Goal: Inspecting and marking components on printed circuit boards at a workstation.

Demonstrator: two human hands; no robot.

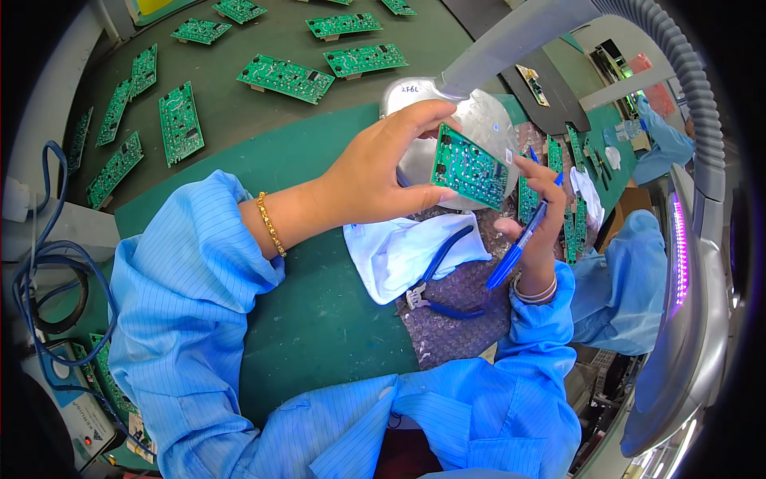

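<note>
Between clamped left fingers [428,196] sits the circuit board [471,169]; right fingers [547,191] hold a pen [509,259].

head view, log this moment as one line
left hand: holding green circuit board; right hand: holding blue pen; pliers: lying on bubble wrap and white cloth

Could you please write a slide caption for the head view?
The left hand grips a green circuit board, and the right hand holds a blue pen beside it.
</note>
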